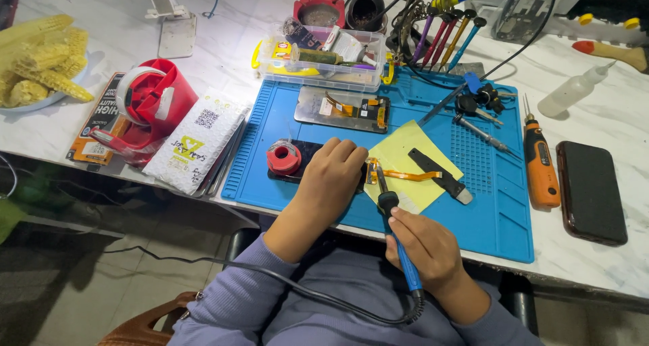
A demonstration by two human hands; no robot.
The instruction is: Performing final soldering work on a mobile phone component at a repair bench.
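Blue-handled soldering iron (395,224) gripped like a pen in the right hand (426,251) meets an orange ribbon cable (405,175) near the mat's (500,211) front edge, best steadied while the left hand (331,177) presses flat, fingers closed, on the phone (307,163).

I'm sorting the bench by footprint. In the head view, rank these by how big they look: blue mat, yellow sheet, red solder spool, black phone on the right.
1. Blue mat
2. Black phone
3. Yellow sheet, about the phone's size, so unsure
4. Red solder spool
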